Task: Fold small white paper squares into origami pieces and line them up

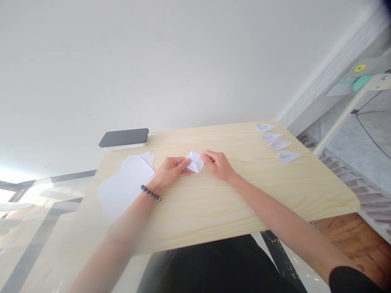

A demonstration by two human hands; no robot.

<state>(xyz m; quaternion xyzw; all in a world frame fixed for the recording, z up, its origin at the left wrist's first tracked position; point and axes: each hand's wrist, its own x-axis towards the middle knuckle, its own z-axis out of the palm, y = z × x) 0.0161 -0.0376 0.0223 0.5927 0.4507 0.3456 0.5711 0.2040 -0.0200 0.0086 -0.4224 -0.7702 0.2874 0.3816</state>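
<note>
Between my two hands is a small folded piece of white paper, with crease lines meeting near its middle. My left hand, with a dark bead bracelet on its wrist, pinches the paper's left edge, thumb on top and fingers beneath. At the right corner, the thumb and forefinger of my right hand are closed on the paper. Both hands are over the middle of the wooden table. Left of my left hand lies a loose stack of white paper sheets.
Several folded white paper pieces lie in a column at the table's far right. A dark-topped white box with a white cable stands at the back left. Behind the table rises a wall; a pale metal frame stands to the right.
</note>
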